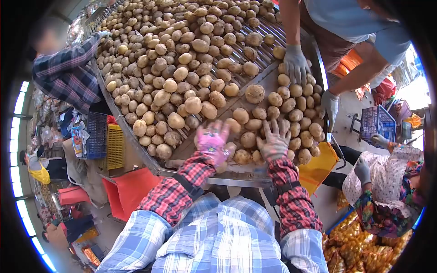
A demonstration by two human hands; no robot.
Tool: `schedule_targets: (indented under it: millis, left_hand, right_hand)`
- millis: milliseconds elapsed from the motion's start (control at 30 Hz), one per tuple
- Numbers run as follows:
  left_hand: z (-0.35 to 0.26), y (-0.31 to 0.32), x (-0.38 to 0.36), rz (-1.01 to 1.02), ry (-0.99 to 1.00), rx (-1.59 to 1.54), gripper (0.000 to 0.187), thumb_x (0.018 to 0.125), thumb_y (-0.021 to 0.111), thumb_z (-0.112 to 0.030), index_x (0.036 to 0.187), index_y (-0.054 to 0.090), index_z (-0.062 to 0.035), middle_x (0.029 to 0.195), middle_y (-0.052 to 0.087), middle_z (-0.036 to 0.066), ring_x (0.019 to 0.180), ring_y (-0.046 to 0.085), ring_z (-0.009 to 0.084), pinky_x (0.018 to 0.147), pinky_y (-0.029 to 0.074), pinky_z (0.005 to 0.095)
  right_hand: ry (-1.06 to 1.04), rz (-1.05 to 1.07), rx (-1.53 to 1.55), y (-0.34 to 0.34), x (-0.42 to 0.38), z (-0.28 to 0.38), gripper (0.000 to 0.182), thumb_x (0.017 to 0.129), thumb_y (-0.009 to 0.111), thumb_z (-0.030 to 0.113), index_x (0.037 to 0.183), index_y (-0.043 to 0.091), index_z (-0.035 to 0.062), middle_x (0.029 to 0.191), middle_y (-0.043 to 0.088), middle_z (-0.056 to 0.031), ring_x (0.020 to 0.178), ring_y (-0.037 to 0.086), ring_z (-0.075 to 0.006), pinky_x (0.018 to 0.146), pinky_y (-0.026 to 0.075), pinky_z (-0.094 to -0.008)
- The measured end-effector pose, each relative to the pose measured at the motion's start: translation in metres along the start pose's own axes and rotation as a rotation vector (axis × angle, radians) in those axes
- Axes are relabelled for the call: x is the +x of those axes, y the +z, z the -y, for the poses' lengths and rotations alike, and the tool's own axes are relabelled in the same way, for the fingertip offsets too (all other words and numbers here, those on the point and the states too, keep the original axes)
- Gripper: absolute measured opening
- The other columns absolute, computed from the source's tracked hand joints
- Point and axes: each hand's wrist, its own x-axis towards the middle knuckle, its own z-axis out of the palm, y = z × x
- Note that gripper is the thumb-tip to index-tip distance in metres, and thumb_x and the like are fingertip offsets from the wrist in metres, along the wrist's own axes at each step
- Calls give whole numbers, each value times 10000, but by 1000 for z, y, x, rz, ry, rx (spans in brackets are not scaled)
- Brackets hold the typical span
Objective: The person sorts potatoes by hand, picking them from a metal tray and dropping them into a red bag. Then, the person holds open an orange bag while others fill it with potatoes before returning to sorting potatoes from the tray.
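My left hand (213, 142), in a pink patterned glove, rests with fingers spread at the near edge of the potato heap (177, 73). Several potatoes touch its fingertips, and it grasps none. To its right, my right hand (274, 139), in a dirty pale glove, lies with fingers apart on the potatoes in the right-hand section (252, 125). Beneath the heap are metal bars (268, 32). A slanting divider (248, 82) runs between the barred part and the right-hand section.
At the right side a co-worker's gloved hands (296, 66) reach to the potatoes. Another person (70, 68) stands at the left edge. A red bag (129, 193) and a yellow sheet (317, 168) hang below the table's near rim (236, 182). Filled net bags (364, 245) lie lower right.
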Motion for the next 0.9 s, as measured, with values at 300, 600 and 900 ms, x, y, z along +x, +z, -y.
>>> schedule_targets:
  millis: [300,600,900]
  left_hand:
    - [-32,-15,83,-368,104,-410,520,919,652,-280,1368,504,-63,1340,556,223,1221,548,380,1044,473,463]
    - [-77,1,150,-18,-5,-530,855,857,736,-271,1534,236,-122,1502,366,255,1300,476,453,1059,448,490]
    - [-24,-38,27,-103,87,-436,767,828,728,-220,1475,362,-33,1434,451,278,1325,442,450,1110,376,533]
  right_hand:
    - [-118,-290,-13,-7,3,-106,598,856,670,409,1368,544,126,1434,505,-165,1358,416,-386,1153,297,-499]
    - [249,23,40,-2,-51,-126,772,873,630,507,1519,373,172,1566,368,-78,1466,249,-396,1143,251,-607]
    - [109,-392,190,-21,4,-162,519,844,683,195,1330,548,72,1367,539,-149,1302,478,-364,1086,398,-471]
